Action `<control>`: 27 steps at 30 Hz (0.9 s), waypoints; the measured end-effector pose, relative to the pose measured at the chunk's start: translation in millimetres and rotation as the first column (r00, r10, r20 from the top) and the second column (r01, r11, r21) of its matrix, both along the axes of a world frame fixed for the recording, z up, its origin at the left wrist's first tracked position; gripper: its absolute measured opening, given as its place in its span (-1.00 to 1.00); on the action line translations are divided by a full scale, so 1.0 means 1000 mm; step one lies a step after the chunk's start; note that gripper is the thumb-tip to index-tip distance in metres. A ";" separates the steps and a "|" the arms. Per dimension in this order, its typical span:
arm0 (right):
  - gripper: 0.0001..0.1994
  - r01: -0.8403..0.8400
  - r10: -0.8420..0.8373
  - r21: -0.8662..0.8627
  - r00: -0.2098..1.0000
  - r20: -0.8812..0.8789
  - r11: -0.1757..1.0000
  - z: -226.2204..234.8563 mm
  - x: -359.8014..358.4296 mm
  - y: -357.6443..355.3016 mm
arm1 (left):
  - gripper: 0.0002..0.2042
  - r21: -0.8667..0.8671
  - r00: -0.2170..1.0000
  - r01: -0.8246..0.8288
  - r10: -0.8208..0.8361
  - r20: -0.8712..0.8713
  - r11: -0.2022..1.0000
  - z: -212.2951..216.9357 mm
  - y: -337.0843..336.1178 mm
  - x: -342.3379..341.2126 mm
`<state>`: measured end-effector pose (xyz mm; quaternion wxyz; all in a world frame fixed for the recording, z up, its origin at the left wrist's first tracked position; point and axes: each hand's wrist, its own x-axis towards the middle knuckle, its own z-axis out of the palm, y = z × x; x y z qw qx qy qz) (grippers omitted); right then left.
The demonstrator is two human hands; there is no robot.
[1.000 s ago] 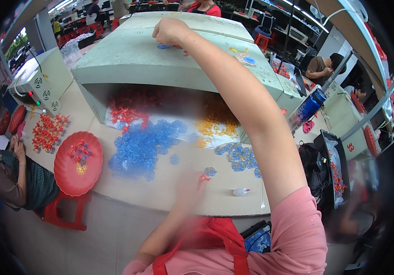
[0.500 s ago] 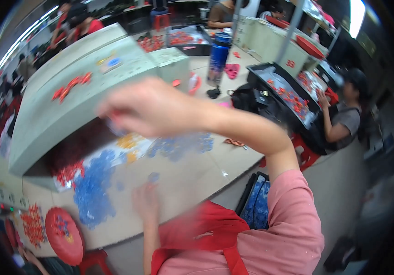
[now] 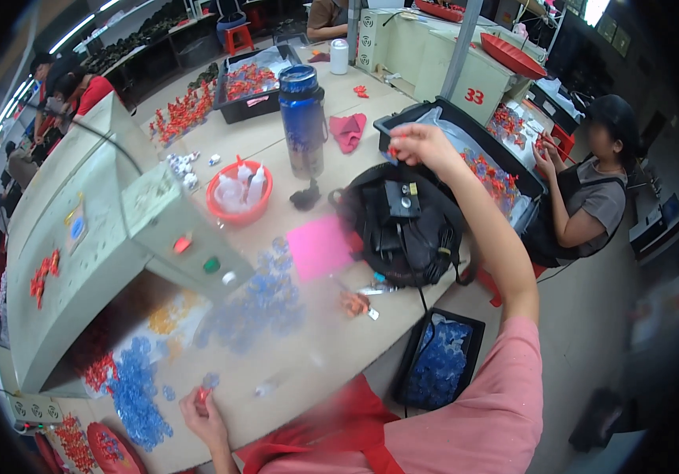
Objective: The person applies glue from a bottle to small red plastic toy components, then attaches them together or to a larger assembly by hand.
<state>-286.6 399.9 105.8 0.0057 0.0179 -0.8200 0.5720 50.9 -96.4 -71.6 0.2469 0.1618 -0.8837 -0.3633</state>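
My right hand (image 3: 428, 148) is raised over the near-left end of a black tray (image 3: 404, 115) that holds many red and blue plastic pieces. Its fingers pinch a small red and blue plastic piece (image 3: 394, 154). Low over the tabletop, my left hand (image 3: 202, 412) is closed on a small piece with red at the fingertips and translucent blue (image 3: 210, 380) above them. Left of that hand lies a heap of translucent blue pieces (image 3: 138, 395), with red pieces (image 3: 100, 373) and yellow pieces (image 3: 172, 310) farther up, beside the opening of a pale green machine (image 3: 78, 261).
A blue bottle (image 3: 302, 126), a red bowl of squeeze bottles (image 3: 221, 207), a pink sheet (image 3: 317, 246) and a black backpack (image 3: 359, 207) crowd the table's far side. A tray of blue pieces (image 3: 434, 359) is below the right edge. A co-worker (image 3: 588, 174) sits at right.
My right hand has swung from in front of the machine to above the black tray at right. The view has turned right. My left hand remains low over the tabletop.
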 end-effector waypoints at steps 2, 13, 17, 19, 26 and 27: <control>-0.71 0.069 -0.069 -0.008 0.997 -0.023 0.998 -0.012 -0.069 0.010 | -0.75 -0.007 0.997 -0.063 0.063 0.044 0.998 0.003 0.003 0.003; -0.86 0.431 -0.438 -0.225 0.899 0.020 0.874 -0.078 -0.257 -0.009 | -0.71 -0.166 0.992 -0.052 0.071 0.107 0.985 0.011 0.008 -0.008; -0.86 0.389 -0.377 -0.150 0.920 0.105 0.909 -0.088 -0.267 0.006 | -0.76 -0.178 0.992 -0.078 0.095 0.085 0.981 0.024 0.017 -0.016; -0.84 0.350 -0.339 -0.169 0.936 0.091 0.921 -0.087 -0.260 0.015 | -0.75 -0.192 0.988 -0.071 0.095 0.119 0.979 0.023 0.016 -0.018; -0.81 0.292 -0.291 -0.004 0.955 0.055 0.956 -0.074 -0.226 0.016 | -0.75 -0.231 0.993 -0.033 0.057 0.099 0.972 0.018 0.015 -0.014; -0.80 0.280 -0.281 0.031 0.959 0.031 0.960 -0.070 -0.218 0.014 | -0.75 -0.230 0.992 -0.051 0.077 0.103 0.972 0.017 0.016 -0.012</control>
